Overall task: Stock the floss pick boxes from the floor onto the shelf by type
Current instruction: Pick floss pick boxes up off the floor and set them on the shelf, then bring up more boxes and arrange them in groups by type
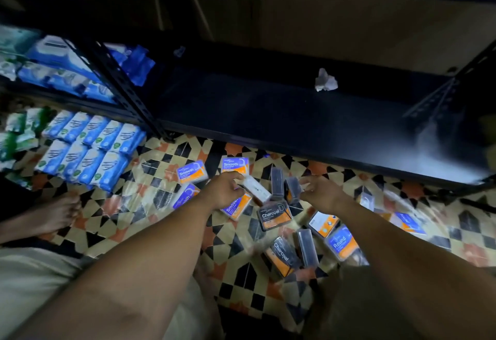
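Several floss pick boxes lie scattered on the patterned tile floor (150, 205). Blue-and-orange "Smooth" boxes (192, 172) sit at the left of the pile, dark "Charcoal" boxes (274, 215) in the middle, and a blue "Round" box (341, 243) at the right. My left hand (225, 192) grips a pale box (256, 188) lying on its side. My right hand (320, 192) reaches with curled fingers onto a dark box (293, 190) standing on edge; the grip itself is blurred. The black shelf (268, 108) lies low just beyond the pile.
A crumpled white paper (325, 81) lies on the shelf. Black slotted uprights (126, 92) frame it. Blue-and-white packets (88, 146) stand in rows on the floor at the left, more on the neighbouring shelf. My bare foot (57, 213) rests on the tiles at the left.
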